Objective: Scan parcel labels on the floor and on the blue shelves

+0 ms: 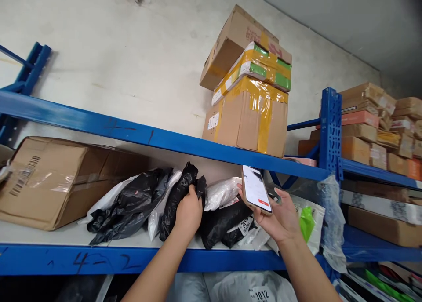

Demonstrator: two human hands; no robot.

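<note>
A pale wall (99, 42) rises behind the blue metal rack (204, 143) we face. Large taped boxes (227, 124) are stacked above its upper beam; on the shelf below, a big cardboard carton (36, 187) sits at left, and soft plastic mailers (135, 196) crowd to its right. Among them, mid-shelf, the black parcel (174, 196) stands tilted beside a white mailer (156, 218). Our left hand (189, 212) has thumb and curled fingers pinching its upper right side, some fingertips hidden in the folds. We judge it light, soft and rather slippery, best held by that bunched top. Neighbouring bags press close on both sides, the upper beam overhangs, and the lower beam (99, 260) edges the shelf; the freest way seems toward us. Our right hand (278, 218) cradles a lit phone (257, 190), fingers bent beneath, thumb spread off the screen.
</note>
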